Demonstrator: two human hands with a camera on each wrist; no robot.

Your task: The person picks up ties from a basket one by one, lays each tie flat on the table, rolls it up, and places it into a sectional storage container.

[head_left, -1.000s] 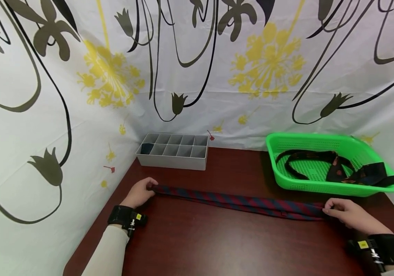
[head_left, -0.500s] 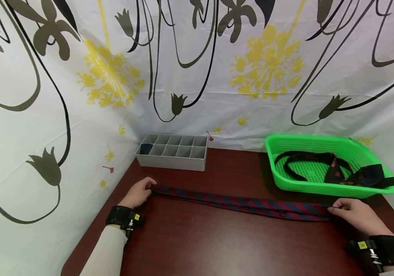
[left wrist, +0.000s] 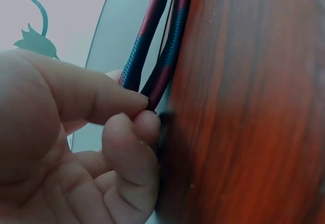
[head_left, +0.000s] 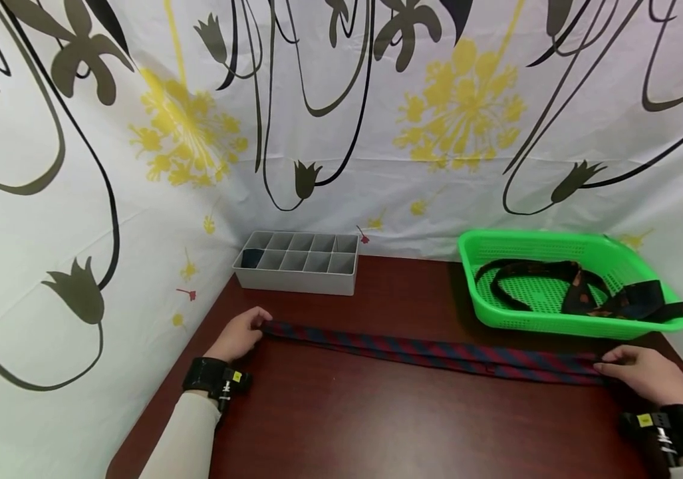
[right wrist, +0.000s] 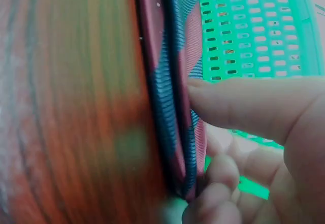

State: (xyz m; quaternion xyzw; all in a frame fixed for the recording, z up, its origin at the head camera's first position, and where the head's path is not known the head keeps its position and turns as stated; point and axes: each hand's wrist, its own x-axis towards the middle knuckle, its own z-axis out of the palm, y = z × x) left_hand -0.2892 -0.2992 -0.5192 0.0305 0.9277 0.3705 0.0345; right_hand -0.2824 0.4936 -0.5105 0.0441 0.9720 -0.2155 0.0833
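Observation:
A striped necktie (head_left: 407,349), dark red and navy, stretches lengthwise across the table in the head view, folded into layers. My left hand (head_left: 241,334) pinches its narrow left end; in the left wrist view two strands of the tie (left wrist: 170,56) run out from between thumb and fingers. At the wider right end, my right hand (head_left: 646,372) pinches the upper layer between thumb and fingers. The right wrist view shows the layered tie edges (right wrist: 172,97) beside the thumb, close to the tabletop. The fingertips behind the cloth are partly hidden.
Behind the tie's right half stands a green plastic basket (head_left: 562,326) holding dark patterned ties (head_left: 580,299). A grey divided box (head_left: 296,283) sits at the back left, with a dark blue item (head_left: 252,258) in one compartment. Printed curtain (head_left: 341,133) encloses the dark red table (head_left: 377,426).
My right hand has slid to the right along the tie, toward its right end. More of the striped cloth shows between the hands. The left hand has stayed nearly still.

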